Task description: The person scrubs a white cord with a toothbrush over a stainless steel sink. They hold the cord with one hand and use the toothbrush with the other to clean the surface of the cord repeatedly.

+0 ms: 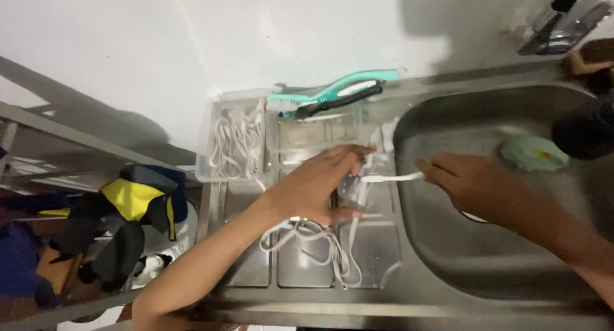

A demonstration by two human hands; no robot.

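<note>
My left hand (316,190) rests on the steel drainboard (374,251) with its fingers curled over a tangle of white laces (320,238). One lace strand (391,176) runs taut from it across the sink's rim to my right hand (470,177), which pinches the strand's end over the steel sink basin (486,254). More loops of lace trail from under my left palm toward the front edge.
A clear plastic tub (206,145) of white laces stands at the back left, beside a second clear tub (313,136). A teal brush and a dark brush (339,93) lie across it. A green sponge (534,153) sits in the basin; faucet (563,21) at back right.
</note>
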